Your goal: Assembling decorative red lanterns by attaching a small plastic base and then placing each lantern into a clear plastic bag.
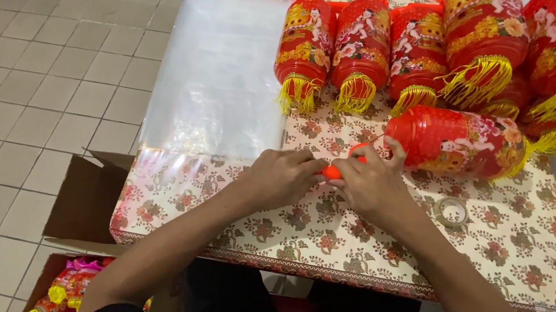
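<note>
On table [367, 255]: 2 hands [327, 180] pinch 1 orange handle [331, 171], w/ 1 lantern [456, 140] beside.

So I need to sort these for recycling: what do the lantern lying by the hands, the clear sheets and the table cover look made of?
The lying lantern: glossy red printed plastic or coated paper, judging by its sheen; the yellow fringe looks like thread. Clear sheets: thin transparent plastic film, with glare and the pattern showing through. Table cover: likely floral vinyl or oilcloth, smooth and flat.
</note>
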